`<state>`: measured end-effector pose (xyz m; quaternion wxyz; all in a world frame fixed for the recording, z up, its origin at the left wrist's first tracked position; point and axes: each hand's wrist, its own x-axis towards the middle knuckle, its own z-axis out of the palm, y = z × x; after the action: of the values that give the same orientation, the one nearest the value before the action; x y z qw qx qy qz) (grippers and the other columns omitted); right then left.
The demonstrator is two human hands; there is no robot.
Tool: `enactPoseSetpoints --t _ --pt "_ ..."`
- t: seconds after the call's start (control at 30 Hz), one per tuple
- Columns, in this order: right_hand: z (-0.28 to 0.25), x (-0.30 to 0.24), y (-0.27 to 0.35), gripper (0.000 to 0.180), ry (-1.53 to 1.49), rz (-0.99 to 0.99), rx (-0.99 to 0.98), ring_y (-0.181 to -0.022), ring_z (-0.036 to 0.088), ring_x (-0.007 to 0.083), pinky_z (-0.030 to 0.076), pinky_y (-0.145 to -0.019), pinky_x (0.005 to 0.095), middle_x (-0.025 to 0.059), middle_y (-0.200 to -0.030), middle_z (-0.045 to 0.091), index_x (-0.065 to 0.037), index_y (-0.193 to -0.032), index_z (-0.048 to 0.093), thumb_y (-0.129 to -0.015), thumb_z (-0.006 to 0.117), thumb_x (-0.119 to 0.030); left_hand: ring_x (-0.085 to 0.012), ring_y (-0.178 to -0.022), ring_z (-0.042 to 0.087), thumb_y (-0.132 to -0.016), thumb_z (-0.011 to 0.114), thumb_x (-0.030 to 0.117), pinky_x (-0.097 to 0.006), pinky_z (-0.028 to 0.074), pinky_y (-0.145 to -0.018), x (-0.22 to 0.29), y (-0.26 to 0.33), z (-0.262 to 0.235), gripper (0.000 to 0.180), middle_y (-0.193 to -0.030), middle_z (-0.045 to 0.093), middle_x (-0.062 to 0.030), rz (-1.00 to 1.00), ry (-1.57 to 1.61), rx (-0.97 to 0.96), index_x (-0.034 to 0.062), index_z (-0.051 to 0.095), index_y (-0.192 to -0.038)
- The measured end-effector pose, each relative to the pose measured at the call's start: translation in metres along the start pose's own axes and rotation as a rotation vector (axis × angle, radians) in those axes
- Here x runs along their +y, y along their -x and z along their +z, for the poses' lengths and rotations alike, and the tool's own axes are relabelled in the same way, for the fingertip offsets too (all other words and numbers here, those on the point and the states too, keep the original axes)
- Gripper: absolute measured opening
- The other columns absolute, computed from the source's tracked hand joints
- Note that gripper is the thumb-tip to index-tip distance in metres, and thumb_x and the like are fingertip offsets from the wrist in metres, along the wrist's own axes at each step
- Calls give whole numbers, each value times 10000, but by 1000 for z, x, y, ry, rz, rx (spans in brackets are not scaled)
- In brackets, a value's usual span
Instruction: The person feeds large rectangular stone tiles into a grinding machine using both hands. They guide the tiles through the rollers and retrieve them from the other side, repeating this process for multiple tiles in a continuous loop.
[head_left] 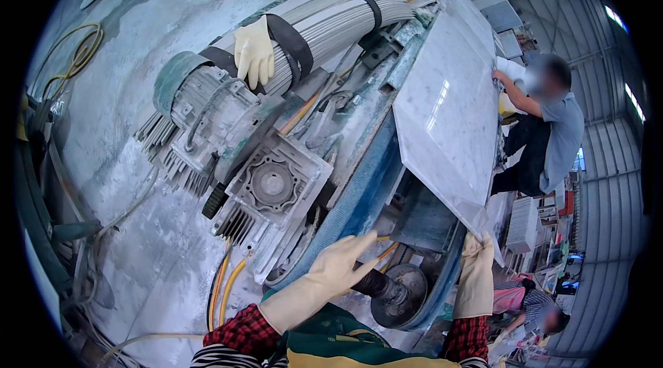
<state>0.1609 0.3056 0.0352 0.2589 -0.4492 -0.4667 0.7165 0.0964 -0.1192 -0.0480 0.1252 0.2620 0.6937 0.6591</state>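
A pale grey, polished stone slab [449,102] lies tilted on the blue conveyor belt [349,206] of a machine. At the slab's near corner my right hand [475,264], in a cream rubber glove, has its fingers closed on the edge. My left hand [338,264], gloved the same way, is over the near end of the belt with thumb and fingers apart, holding nothing. Just beyond it is a dark roller shaft with a round metal flange [400,295]. Both my sleeves are red and black checked.
Left of the belt stand a dusty motor [214,109] and a gearbox [273,178]. An empty cream glove [254,54] lies on a strapped bundle of long grey strips [324,16]. A co-worker [549,126] bends at the slab's far right side. Yellow hoses [224,292] run along the wet floor.
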Motion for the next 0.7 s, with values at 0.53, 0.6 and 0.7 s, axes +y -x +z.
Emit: enactPoseSetpoints --t 0.53,0.6,0.7 --pt "-34 114 65 502 -276 79 33 -1310 637 378 607 -1073 480 231 -1452 603 77 -1464 463 -1089 622 -216 -315 -1363 593 -1035 697 170 -478 544 -1070 -11 -72 59 683 -1554 522 -138 -659 1168 404 117 328 -1607" --pt "-52 128 88 538 -283 124 16 -1322 626 390 598 -1082 491 237 -1475 583 77 -1484 441 -1085 632 -228 -322 -1369 588 -1037 697 159 -484 548 -1073 -3 -36 53 652 -1558 522 -141 -638 1190 393 104 357 -1591" --pt "-77 140 149 540 -267 197 28 -1413 551 387 538 -1153 510 215 -1547 535 39 -1528 416 -1101 594 -239 -329 -1331 618 -1030 712 167 -490 548 -1075 5 33 48 642 -1507 573 -155 -690 1195 383 90 378 -1574"
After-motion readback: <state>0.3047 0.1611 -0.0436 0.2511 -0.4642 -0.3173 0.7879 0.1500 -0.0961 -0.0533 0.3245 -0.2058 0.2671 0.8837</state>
